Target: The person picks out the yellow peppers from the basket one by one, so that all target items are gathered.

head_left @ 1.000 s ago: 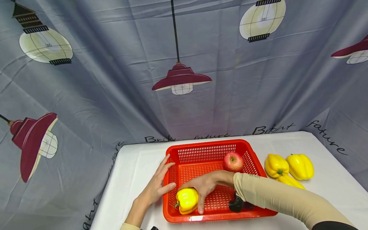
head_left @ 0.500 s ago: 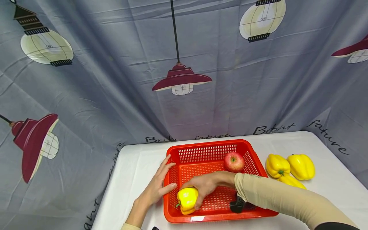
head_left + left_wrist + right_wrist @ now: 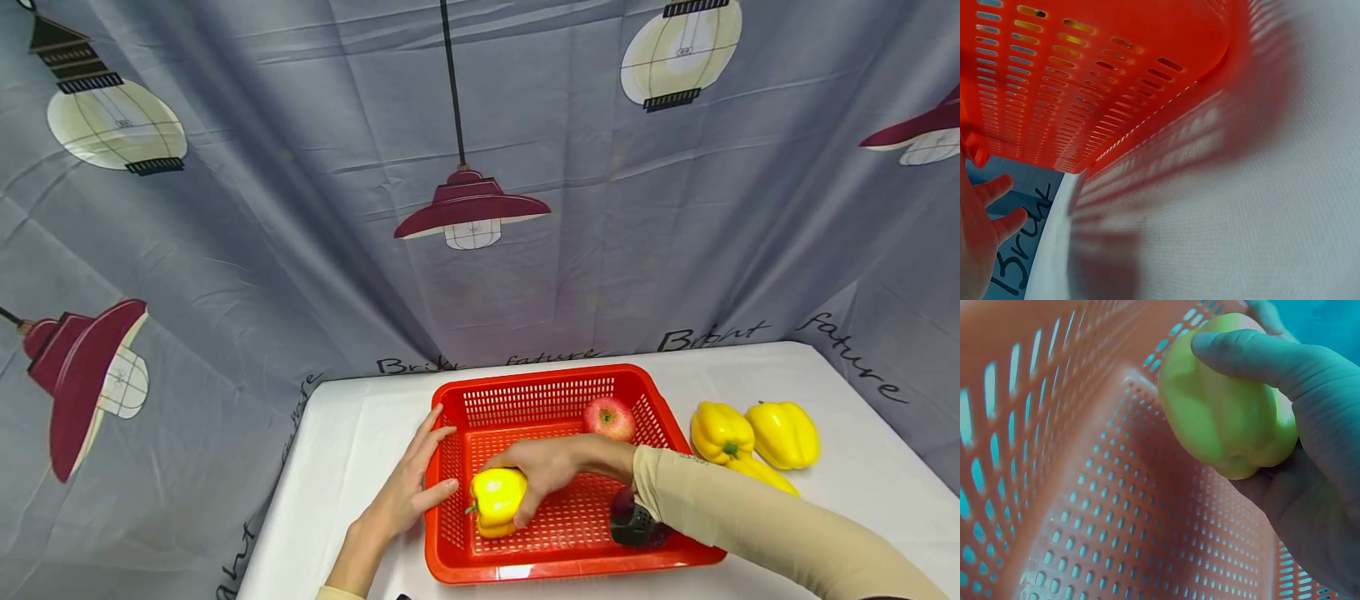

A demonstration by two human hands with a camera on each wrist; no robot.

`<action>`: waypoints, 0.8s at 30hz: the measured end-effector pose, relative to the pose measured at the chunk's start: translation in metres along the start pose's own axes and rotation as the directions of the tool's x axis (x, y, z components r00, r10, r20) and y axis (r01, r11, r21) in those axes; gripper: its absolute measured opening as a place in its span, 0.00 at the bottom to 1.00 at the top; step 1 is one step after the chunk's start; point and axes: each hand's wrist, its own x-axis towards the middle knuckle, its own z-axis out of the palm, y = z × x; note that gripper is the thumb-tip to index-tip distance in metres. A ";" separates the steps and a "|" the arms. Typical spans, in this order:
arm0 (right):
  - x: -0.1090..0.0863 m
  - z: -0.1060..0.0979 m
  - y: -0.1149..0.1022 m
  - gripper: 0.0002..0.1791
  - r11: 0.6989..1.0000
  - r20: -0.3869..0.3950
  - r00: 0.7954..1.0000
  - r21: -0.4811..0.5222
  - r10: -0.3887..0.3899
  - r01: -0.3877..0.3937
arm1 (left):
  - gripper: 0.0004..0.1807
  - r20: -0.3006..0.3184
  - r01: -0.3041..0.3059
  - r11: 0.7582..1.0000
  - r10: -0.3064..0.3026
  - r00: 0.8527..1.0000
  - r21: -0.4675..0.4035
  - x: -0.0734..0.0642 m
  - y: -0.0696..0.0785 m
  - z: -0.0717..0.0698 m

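My right hand (image 3: 545, 468) grips a glossy yellow bell pepper (image 3: 498, 498) inside the left part of a red perforated plastic basket (image 3: 555, 575). In the right wrist view the thumb lies across the bell pepper (image 3: 1222, 409), which hangs above the basket floor. My left hand (image 3: 408, 483) is at the basket's left rim, fingers spread and fairly straight; the left wrist view shows that hand (image 3: 982, 231) beside the outer wall. A red apple (image 3: 609, 419) sits in the basket's back right corner. The right wrist hides part of the floor, where something dark red (image 3: 624, 502) shows.
Several yellow bell peppers (image 3: 783, 435) lie on the white-covered table (image 3: 360, 433) to the right of the basket. A black wrist device (image 3: 633, 527) hangs under the right forearm. Behind the table hangs a grey curtain (image 3: 510, 308) printed with lamps.
The right hand has closed round the bell pepper and raised it off the basket's front left corner, moving slightly back and right. The left hand stays at the rim.
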 end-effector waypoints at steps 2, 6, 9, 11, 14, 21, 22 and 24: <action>-0.002 -0.001 -0.002 0.33 1.000 -0.022 0.999 0.002 -0.025 0.025 | 0.37 -0.001 0.000 1.000 0.000 1.000 -0.002 0.000 0.000 -0.001; -0.009 0.000 -0.006 0.32 0.998 -0.061 0.997 0.026 -0.051 0.052 | 0.37 0.005 0.004 1.000 -0.004 1.000 -0.008 0.000 0.001 -0.001; -0.014 0.001 -0.007 0.30 0.998 -0.086 0.994 0.021 -0.064 0.066 | 0.37 0.003 0.001 1.000 -0.001 1.000 -0.010 0.000 0.001 -0.001; -0.018 0.003 -0.008 0.29 0.997 -0.105 0.992 0.020 -0.073 0.076 | 0.37 -0.002 -0.001 1.000 0.001 1.000 -0.011 0.000 0.002 0.000; -0.025 0.004 -0.008 0.28 0.997 -0.139 0.987 0.019 -0.075 0.078 | 0.37 -0.007 -0.003 1.000 0.003 1.000 -0.013 0.000 0.002 0.001; -0.039 0.003 -0.013 0.32 1.000 -0.251 0.968 -0.005 -0.031 0.030 | 0.37 -0.012 -0.001 1.000 0.001 1.000 -0.007 0.000 0.002 0.002; -0.041 0.002 -0.014 0.32 1.000 -0.267 0.964 -0.006 -0.021 0.021 | 0.37 -0.013 -0.002 1.000 0.002 1.000 -0.006 0.000 0.002 0.002; -0.045 0.003 -0.015 0.33 1.000 -0.290 0.957 0.005 -0.009 0.011 | 0.37 -0.013 -0.002 1.000 0.002 1.000 -0.005 -0.001 0.001 0.003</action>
